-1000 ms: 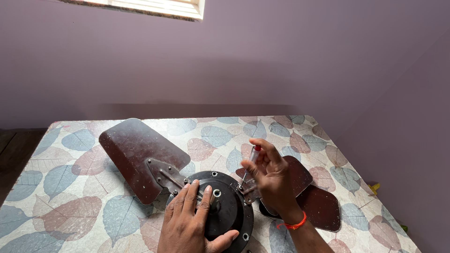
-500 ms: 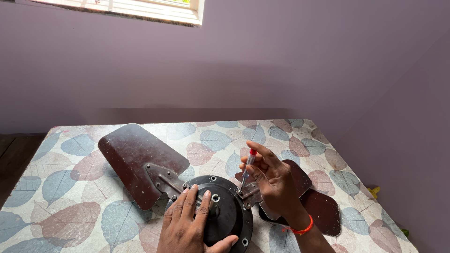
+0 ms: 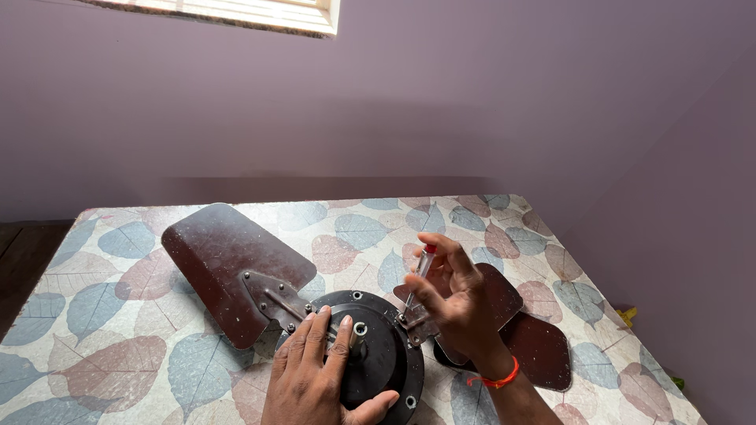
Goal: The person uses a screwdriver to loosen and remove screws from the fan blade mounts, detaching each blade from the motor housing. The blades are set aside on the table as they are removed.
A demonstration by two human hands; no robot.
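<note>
A dark round ceiling-fan motor housing [image 3: 386, 358] lies on a leaf-patterned table [image 3: 118, 315]. My left hand [image 3: 315, 374] presses flat on the housing, fingers beside its centre shaft. A brown blade [image 3: 220, 264] is bolted on at the upper left by a metal bracket [image 3: 272, 299]. My right hand [image 3: 457, 303] pinches a small screwdriver with a clear handle and red cap [image 3: 423, 267], held upright with its tip at a screw on the right-hand blade bracket. Two more brown blades [image 3: 535, 342] lie stacked under my right wrist.
A purple wall rises behind the table and along its right side. A window sill shows at the top left. Dark floor lies off the table's left edge. A small yellow object [image 3: 628, 316] sits past the right edge.
My right fingers have shifted on the screwdriver handle, which stays on the same screw. The view has bobbed slightly. My left hand has stayed on the housing.
</note>
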